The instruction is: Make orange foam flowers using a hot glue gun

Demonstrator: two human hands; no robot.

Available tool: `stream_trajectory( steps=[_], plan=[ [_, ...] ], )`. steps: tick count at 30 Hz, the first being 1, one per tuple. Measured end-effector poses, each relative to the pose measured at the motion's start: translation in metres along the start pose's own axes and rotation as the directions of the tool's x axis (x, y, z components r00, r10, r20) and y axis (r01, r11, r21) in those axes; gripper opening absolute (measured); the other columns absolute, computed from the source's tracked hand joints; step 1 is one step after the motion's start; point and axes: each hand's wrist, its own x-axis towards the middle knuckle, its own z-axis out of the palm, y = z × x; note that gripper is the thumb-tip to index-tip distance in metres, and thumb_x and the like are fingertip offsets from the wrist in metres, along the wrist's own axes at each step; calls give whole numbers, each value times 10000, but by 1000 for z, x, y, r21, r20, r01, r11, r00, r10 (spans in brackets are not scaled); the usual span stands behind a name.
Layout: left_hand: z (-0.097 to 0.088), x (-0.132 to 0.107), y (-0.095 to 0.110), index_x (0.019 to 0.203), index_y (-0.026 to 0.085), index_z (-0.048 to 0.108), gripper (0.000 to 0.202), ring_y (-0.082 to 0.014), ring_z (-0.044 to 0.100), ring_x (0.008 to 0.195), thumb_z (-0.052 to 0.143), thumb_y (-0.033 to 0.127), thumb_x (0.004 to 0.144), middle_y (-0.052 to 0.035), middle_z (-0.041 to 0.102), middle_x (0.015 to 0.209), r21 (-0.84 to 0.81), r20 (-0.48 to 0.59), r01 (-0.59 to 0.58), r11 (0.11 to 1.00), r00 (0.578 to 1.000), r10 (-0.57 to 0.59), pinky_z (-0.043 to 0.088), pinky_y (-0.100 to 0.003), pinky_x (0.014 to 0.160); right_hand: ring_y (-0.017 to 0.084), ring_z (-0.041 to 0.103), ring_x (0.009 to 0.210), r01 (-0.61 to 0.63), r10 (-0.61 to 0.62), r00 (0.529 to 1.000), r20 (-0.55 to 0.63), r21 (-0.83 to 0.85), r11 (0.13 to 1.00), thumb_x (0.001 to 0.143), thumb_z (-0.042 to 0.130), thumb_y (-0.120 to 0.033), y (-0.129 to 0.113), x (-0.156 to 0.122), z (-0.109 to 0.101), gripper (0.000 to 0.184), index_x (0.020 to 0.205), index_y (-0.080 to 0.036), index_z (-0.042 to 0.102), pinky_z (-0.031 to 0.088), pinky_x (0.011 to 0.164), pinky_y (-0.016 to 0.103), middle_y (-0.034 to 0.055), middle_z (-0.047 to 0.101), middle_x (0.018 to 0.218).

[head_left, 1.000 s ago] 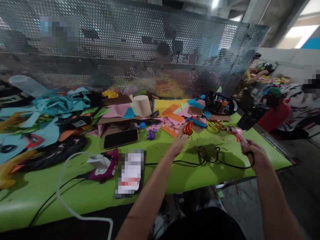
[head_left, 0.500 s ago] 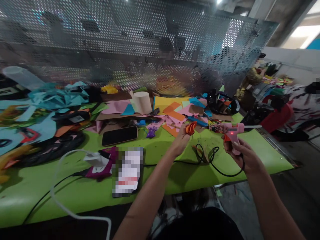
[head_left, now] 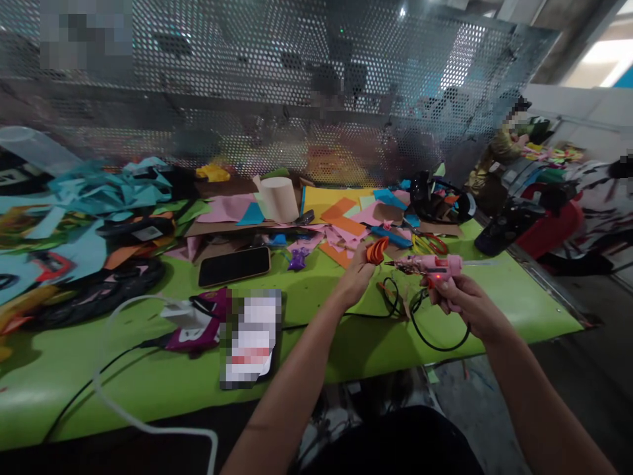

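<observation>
A small curled orange paper piece (head_left: 378, 251) is pinched in the fingers of my left hand (head_left: 360, 274) above the green tabletop. My right hand (head_left: 457, 298) is wrapped round the grip of a pink hot glue gun (head_left: 442, 266), whose red light is lit. The gun's tip points left and sits just beside the orange paper; whether they touch I cannot tell. A clear glue stick (head_left: 479, 263) pokes out of its back. From the gun a black cord (head_left: 414, 326) loops down onto the table.
Coloured paper scraps (head_left: 343, 218), a paper roll (head_left: 279, 199) and scissors (head_left: 435, 245) lie along the back. Two phones, one dark (head_left: 235, 266) and one lit (head_left: 252, 336), rest at left near a purple power strip (head_left: 198, 326). A perforated metal panel (head_left: 277, 86) stands behind; a person (head_left: 497, 155) is at far right.
My right hand has brought the glue gun leftward and slightly down, so its tip is now close to the orange paper. My left hand has barely moved.
</observation>
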Motion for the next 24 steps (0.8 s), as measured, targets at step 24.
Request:
stream_trajectory(
  steps=[24],
  plan=[
    [1, 0, 1, 1287, 195, 468, 481, -235, 470, 1222, 430, 203, 807, -83, 528, 1294, -20, 12, -11, 1000, 1000, 12, 317, -365, 1111, 116, 413, 497, 84, -81, 997, 22, -274, 958, 814, 612, -667, 2, 6, 6, 500, 675, -188, 570, 324, 463, 254, -28, 460, 520]
  ],
)
